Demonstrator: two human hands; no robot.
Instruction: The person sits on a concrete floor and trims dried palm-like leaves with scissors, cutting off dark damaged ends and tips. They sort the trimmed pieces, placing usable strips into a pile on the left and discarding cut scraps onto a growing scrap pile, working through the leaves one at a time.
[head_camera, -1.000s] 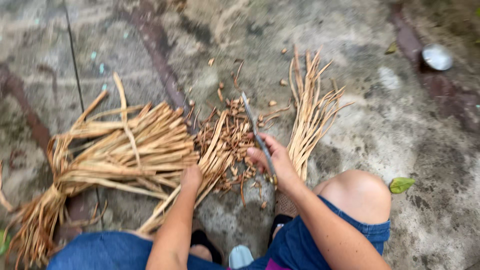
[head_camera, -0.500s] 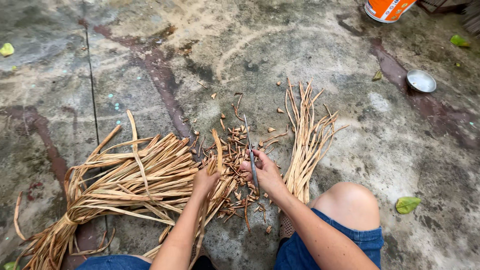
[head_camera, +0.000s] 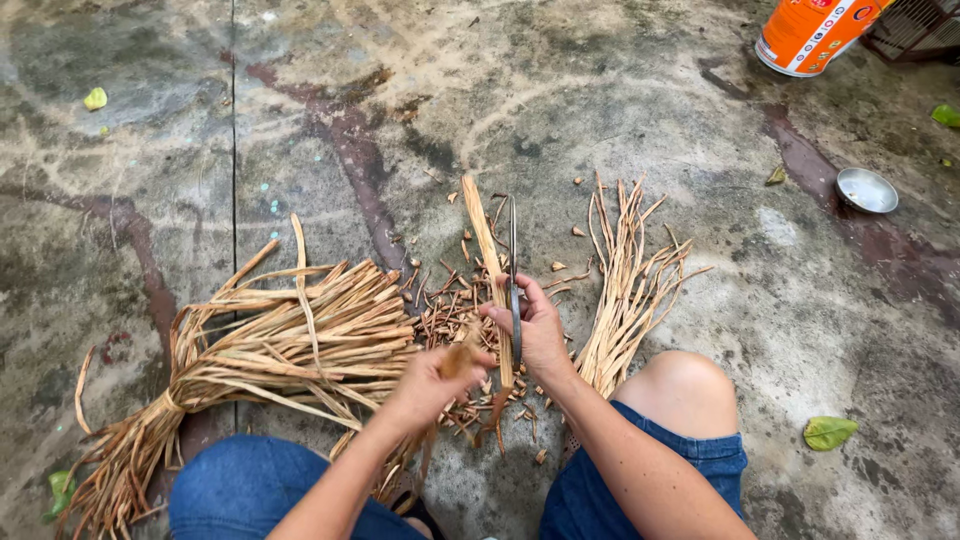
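1. The right hand (head_camera: 540, 335) grips a long steel knife (head_camera: 514, 280), blade pointing away, alongside a flat tan dried stalk (head_camera: 487, 270) now raised upright from the scraps.
2. The left hand (head_camera: 430, 380) pinches the stalk's lower end.
3. A tied bundle of dried stalks (head_camera: 270, 350) lies left on the concrete floor (head_camera: 700, 130); trimmed strips (head_camera: 630, 280) right.
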